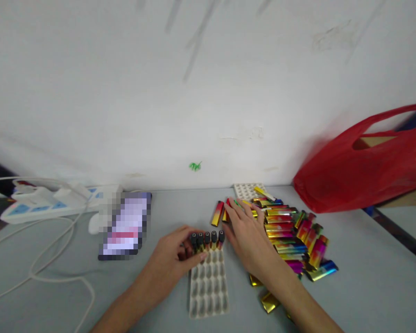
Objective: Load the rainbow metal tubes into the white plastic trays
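Observation:
A pale tray with rows of hollows lies in front of me. Along its far row stand several lighters with black tops. My left hand curls round the left end of this row, thumb on the near side and fingers behind. My right hand reaches over the left edge of a heap of shiny lighters, its fingers stretched out and touching them. A red and yellow lighter lies just left of its fingertips. Whatever is under the right palm is hidden.
A second pale tray lies by the wall behind the heap. A red plastic bag stands at the right. On the left are a phone, a power strip and loose white cables. Gold lighters lie near my right forearm.

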